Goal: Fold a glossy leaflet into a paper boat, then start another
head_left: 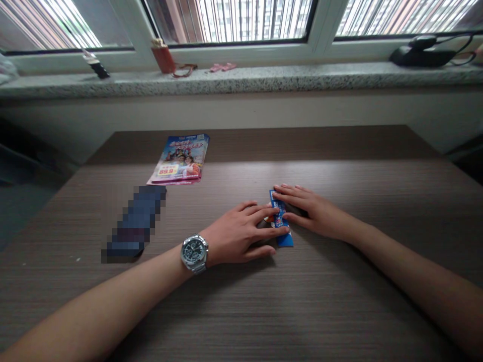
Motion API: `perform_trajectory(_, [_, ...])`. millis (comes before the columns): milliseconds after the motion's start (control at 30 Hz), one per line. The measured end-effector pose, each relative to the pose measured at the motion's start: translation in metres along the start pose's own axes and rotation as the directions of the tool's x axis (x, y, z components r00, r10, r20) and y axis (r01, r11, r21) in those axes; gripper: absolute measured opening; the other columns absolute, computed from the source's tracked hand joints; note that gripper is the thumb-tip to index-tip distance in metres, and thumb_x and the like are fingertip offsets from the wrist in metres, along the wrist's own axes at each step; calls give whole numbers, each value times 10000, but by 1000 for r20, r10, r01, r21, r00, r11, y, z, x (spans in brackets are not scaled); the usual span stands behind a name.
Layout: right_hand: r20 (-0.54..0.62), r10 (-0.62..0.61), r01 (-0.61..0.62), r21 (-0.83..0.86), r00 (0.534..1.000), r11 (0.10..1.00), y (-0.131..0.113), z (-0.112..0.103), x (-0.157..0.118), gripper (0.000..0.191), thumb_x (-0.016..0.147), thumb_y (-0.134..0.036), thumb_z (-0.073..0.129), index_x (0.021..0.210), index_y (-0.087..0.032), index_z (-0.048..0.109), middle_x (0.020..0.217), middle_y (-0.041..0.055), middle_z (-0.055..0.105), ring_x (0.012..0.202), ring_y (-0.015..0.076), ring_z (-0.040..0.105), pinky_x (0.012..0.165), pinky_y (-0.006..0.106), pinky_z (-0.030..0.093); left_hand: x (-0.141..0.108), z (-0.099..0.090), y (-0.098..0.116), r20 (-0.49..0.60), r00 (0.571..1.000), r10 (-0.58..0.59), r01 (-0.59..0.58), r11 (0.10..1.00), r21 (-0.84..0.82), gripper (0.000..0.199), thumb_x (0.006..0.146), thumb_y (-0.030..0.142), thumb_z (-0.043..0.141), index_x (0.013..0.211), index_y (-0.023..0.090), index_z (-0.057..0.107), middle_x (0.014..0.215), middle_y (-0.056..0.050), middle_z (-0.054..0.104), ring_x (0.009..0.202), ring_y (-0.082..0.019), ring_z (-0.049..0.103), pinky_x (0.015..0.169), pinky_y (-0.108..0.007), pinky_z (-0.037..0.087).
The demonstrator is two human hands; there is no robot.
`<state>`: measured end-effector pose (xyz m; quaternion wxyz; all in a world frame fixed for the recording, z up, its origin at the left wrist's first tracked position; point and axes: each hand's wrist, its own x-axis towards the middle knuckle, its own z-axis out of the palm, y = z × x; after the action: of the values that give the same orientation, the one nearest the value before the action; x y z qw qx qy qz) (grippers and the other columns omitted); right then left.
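Brown and streaky, the bench [234, 311] spreads wide. Near its middle lies a blue paper strip [280, 220] that looks folded. The left hand [243, 232] lies on it, fingers stretched out; the right hand [315, 212] touches its right side, fingers nearly straight. Neither one grips it. I think it could slide and crease crooked if one side gets pushed harder. At nine o'clock lies a dark thing [134, 221], too blurry to name; at ten, some flyers [181, 157]; far off at twelve, the stone windowsill [283, 80].

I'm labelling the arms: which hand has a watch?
The left hand, touching the blue folded paper, has a silver watch around its wrist; the right hand has a bare wrist.
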<state>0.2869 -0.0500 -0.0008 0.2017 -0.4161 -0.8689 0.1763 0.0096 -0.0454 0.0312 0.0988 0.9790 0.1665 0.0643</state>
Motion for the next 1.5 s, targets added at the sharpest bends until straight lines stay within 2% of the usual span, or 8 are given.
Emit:
perform_trajectory(333, [127, -35, 37, -17, 991, 999, 5, -7, -3, 806, 926, -501, 669, 1614, -312, 295, 1676, 79, 289, 1540, 308, 275, 1255, 566, 238, 2, 0, -1, -13, 999, -44, 43, 998, -55, 522, 1037, 549, 451, 1435, 217, 513, 1569, -106, 473, 1403, -286, 497, 1235, -489, 306])
perform_trajectory(533, [171, -48, 63, -79, 984, 995, 5, -8, -4, 985, 849, -571, 730, 1638, -274, 221, 1697, 97, 223, 1558, 313, 220, 1267, 552, 210, 1, 2, -1, 1, 999, -51, 51, 998, -41, 539, 1040, 551, 441, 1468, 227, 488, 1590, -84, 451, 1422, -290, 479, 1237, -491, 298])
perform_trajectory(700, [138, -58, 71, -91, 989, 993, 4, -5, -5, 1123, 763, -654, 771, 1643, -248, 204, 1696, 123, 225, 1550, 343, 240, 1264, 554, 212, 1, 3, -2, -26, 999, -44, 43, 998, -41, 537, 1035, 543, 462, 1479, 243, 489, 1585, -92, 458, 1419, -292, 484, 1225, -503, 313])
perform_trajectory(1033, [120, -83, 97, -120, 989, 988, 1, -4, -8, 1231, 702, -743, 763, 1649, -218, 176, 1697, 162, 205, 1542, 368, 256, 1254, 576, 225, 0, 3, -3, -25, 999, -25, 25, 1000, -10, 529, 1045, 531, 448, 1504, 269, 473, 1590, -86, 452, 1429, -287, 474, 1219, -508, 311])
perform_trajectory(1133, [75, -78, 84, -71, 994, 994, 1, -5, -10, 1151, 754, -673, 769, 1648, -242, 186, 1697, 150, 229, 1532, 368, 287, 1245, 588, 246, 0, 4, -3, -35, 999, -15, 15, 1000, 2, 530, 1050, 525, 442, 1513, 268, 461, 1584, -79, 462, 1431, -278, 470, 1215, -494, 311])
perform_trajectory(1300, [12, -50, 50, 35, 999, 998, 1, -9, -11, 760, 947, -452, 644, 1612, -300, 308, 1648, 116, 371, 1502, 324, 369, 1212, 575, 334, 0, 2, -3, -28, 998, -50, 52, 997, 55, 545, 1052, 535, 423, 1535, 284, 434, 1596, -79, 443, 1390, -298, 499, 1166, -510, 346])
perform_trajectory(1500, [-45, -82, 85, 75, 996, 994, 2, -7, -10, 557, 986, -339, 602, 1524, -303, 463, 1574, 110, 483, 1459, 303, 442, 1201, 565, 368, 1, 2, -1, -36, 995, -95, 99, 989, 108, 597, 1044, 564, 416, 1529, 217, 444, 1581, -113, 458, 1341, -310, 522, 1123, -492, 383])
